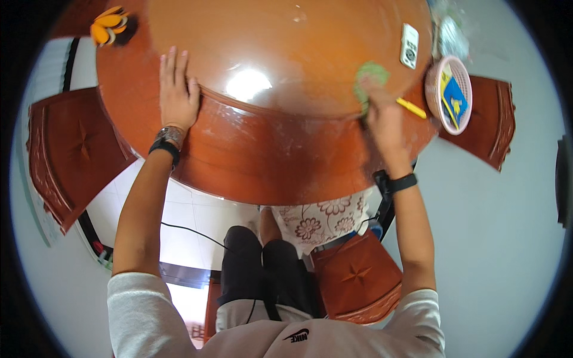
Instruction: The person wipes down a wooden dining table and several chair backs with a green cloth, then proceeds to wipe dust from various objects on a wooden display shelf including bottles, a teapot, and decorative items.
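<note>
My left hand (178,91) lies flat, fingers spread, across the rim of the lazy Susan (277,53) on a round, glossy wooden table (268,161). At the right, my right hand (380,105), slightly blurred, presses a green cloth (372,76) onto the edge of the lazy Susan. Just right of that hand, a yellow pen-like tool (411,108) rests on the table. Above it, a white phone (409,46) lies on the lazy Susan near its right edge.
A pink plastic basket (465,96) holding blue and yellow packets stands at the table's right edge, with clear plastic bags (452,38) behind it. An orange petal-shaped object (109,26) sits at the upper left. Wooden chairs (80,147) surround the table; a black cable (192,230) crosses below.
</note>
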The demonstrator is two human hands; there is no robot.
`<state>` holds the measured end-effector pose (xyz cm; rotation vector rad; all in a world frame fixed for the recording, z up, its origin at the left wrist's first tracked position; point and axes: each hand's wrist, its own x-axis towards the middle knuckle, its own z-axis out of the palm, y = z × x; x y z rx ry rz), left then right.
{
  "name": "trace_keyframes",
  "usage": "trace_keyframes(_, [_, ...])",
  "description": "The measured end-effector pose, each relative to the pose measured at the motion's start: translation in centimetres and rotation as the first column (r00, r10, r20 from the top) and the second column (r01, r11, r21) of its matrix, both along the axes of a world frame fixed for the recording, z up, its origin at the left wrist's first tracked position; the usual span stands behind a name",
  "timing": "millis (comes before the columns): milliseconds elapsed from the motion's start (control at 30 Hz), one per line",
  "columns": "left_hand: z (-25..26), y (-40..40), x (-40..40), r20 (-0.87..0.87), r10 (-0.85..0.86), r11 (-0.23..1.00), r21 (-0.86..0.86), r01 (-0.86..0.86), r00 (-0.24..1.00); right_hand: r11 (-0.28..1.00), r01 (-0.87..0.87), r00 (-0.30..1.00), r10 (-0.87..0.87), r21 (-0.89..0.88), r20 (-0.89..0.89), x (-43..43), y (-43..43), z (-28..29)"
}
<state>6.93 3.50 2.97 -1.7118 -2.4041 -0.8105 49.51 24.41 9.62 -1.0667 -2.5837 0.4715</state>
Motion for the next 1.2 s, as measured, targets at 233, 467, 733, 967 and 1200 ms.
trace_keyframes(233, [0.3, -0.2, -0.1, 0.029, 0.053, 0.998, -0.044, -0.052, 0.998, 0.991, -0.086, 0.986, 0.098, 0.098, -0.134, -13.5, -6.1, -1.9])
trace_keyframes(467, [0.8, -0.1, -0.3, 0.063, 0.046, 0.998, -0.053, -0.043, 0.997, 0.984, -0.018, 0.979, 0.053, -0.174, 0.198, -12.9, 4.6, 0.0])
trace_keyframes(733, [0.5, -0.3, -0.4, 0.092, 0.034, 0.997, -0.074, -0.027, 0.995, 0.997, -0.068, 0.997, 0.070, 0.038, -0.040, -22.1, -0.1, -1.4])
trace_keyframes(967, [0.7, -0.3, -0.2, 0.125, 0.054, 0.983, -0.181, -0.031, 0.991, 0.956, -0.294, 0.956, 0.294, -0.001, -0.018, -34.4, 1.4, -0.5])
trace_keyframes(1200, [0.6, -0.3, -0.6, 0.208, -0.017, 0.980, -0.191, 0.057, 0.978, 0.993, -0.031, 0.978, 0.054, 0.114, -0.201, -43.2, 1.5, -3.9])
